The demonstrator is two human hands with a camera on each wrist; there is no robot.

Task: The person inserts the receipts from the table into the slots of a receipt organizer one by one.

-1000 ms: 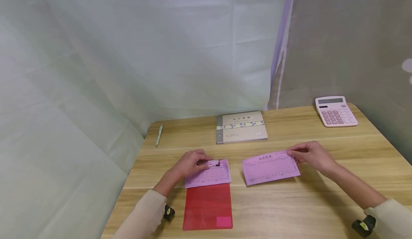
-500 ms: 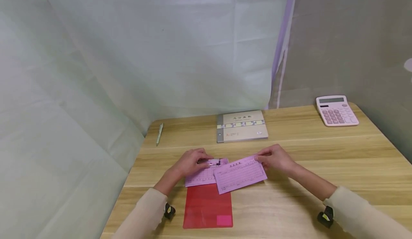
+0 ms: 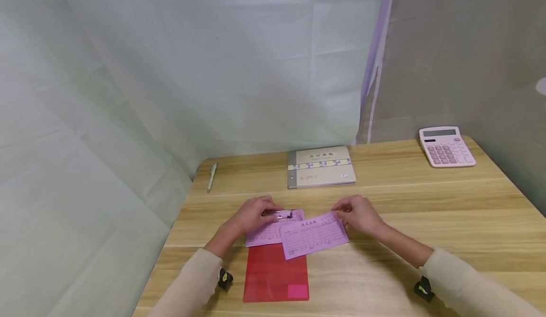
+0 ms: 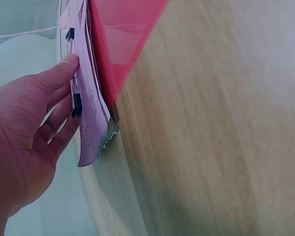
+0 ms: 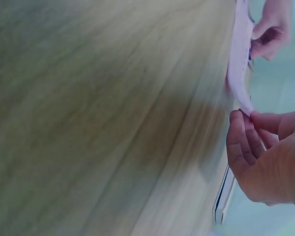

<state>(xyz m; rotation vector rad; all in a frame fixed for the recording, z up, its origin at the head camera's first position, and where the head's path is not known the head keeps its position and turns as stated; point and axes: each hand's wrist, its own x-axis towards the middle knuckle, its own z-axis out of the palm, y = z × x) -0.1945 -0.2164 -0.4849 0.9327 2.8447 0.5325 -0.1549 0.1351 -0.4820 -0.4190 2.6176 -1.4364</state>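
Note:
A red clipboard (image 3: 273, 275) lies on the table with a stack of pink printed forms (image 3: 263, 235) at its upper part. My left hand (image 3: 252, 216) grips the wire clip (image 3: 286, 214) at the board's top edge; the left wrist view shows the thumb on the clip's black-ended wire (image 4: 76, 105) and fingers behind. With thumb and fingers, my right hand (image 3: 361, 216) pinches the top right corner of a loose pink form (image 3: 314, 236). This form is tilted, and its left part overlaps the stack and the clipboard. The right wrist view shows it bending near the fingertips.
Behind the hands lies a beige account book (image 3: 322, 167). A light green pen (image 3: 212, 177) is at the far left, and a pink calculator (image 3: 445, 147) at the far right corner. Pale curtains (image 3: 256, 70) hang behind the wooden table (image 3: 405, 184).
My right hand has carried the loose pink form leftward from the right of the clipboard until it overlaps the stack. My left hand has stayed at the clip.

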